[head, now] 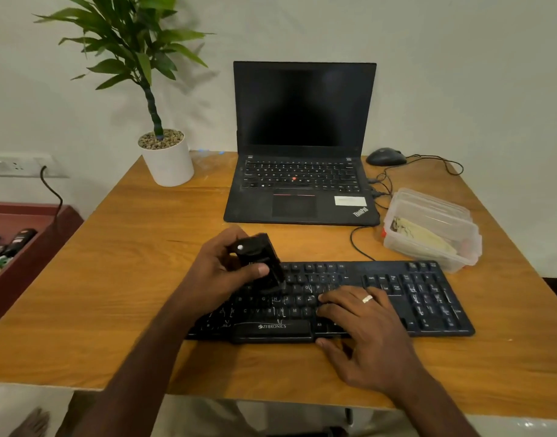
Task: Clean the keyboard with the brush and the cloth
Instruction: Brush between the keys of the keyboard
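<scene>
Black and blurred, the brush (261, 263) sits in the left hand (222, 272), fingers and thumb curled round it, its lower end apparently on the upper key rows of the keyboard (422, 298). That keyboard lies on the wooden table (113, 279), before a laptop (302, 152). Flat across its middle keys, the right hand (362, 326) presses with straight fingers, holding nothing.
</scene>
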{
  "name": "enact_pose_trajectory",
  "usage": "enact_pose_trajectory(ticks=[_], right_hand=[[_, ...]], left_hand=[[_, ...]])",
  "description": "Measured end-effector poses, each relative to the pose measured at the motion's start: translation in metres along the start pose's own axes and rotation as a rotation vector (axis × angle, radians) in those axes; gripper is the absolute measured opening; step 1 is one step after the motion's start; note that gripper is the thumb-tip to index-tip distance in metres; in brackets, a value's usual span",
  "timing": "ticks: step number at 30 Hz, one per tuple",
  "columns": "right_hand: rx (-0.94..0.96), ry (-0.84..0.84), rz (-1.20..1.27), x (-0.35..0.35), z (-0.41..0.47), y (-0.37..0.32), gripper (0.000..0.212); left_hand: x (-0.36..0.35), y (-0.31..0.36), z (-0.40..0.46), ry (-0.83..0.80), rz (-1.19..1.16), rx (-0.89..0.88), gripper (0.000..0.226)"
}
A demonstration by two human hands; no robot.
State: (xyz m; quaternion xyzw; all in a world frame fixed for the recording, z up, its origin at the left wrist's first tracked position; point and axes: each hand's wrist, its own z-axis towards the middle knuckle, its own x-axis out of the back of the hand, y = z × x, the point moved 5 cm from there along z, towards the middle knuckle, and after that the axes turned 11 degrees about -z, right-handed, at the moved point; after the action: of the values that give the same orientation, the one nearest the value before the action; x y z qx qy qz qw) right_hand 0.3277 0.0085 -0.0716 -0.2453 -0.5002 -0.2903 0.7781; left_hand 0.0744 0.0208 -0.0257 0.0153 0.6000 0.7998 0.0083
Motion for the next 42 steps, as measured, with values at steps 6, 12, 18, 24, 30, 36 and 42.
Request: enact_pose_trajectory(ticks=[6,12,18,24,30,36,42], right_hand=[[0.001,-0.013,-0.002,0.002,0.001,-0.001,0.039],[-0.009,-0.007,0.003,0.002,0.000,-0.001,0.040],[0.000,0.019,-0.001,0.004,0.001,-0.003,0.038],[-0.006,-0.004,0.009,0.004,0.001,-0.002,0.039],[0.004,0.001,0.010,0.002,0.001,-0.002,0.039],[0.002,0.005,0.055,0.004,-0.001,0.000,0.041],[-0.031,0.068,0.018,0.023,-0.016,0.030,0.037]], left_hand=[[-0.044,-0.013,0.008,-0.055,0.078,-0.012,0.032],[-0.025,-0.008,0.005,0.032,-0.063,-0.041,0.036],[-0.070,-0.015,0.014,-0.088,0.049,-0.011,0.033],[-0.044,-0.006,0.013,0.075,-0.072,-0.054,0.035],[-0.057,-0.017,0.012,-0.011,0.074,0.037,0.032],[-0.052,-0.010,0.013,0.102,0.068,-0.028,0.030],[-0.041,-0.011,0.004,0.054,0.011,0.000,0.038]])
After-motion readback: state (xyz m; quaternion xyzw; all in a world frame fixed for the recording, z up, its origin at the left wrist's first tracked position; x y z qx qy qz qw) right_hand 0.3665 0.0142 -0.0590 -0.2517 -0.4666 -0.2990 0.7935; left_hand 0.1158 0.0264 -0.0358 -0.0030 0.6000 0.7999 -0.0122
